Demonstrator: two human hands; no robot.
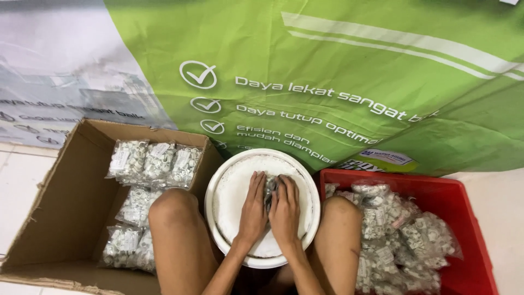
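The bucket point(262, 205) stands between the person's knees. Left of the bucket sits a box point(60, 218) with packets point(153, 161) in it. Right of the bucket sits a crate point(464, 218) with bags point(398, 235) in it. Behind the bucket hangs a banner point(327, 71).

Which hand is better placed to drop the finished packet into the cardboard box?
Probably the left hand: the brown cardboard box lies on its side, while the right hand sits nearer the red plastic crate.

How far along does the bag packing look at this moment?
Done: several sealed bags lie in the cardboard box. In hand: left hand and right hand press one bag on the white bucket lid. Left: a heap of bags in the red crate.
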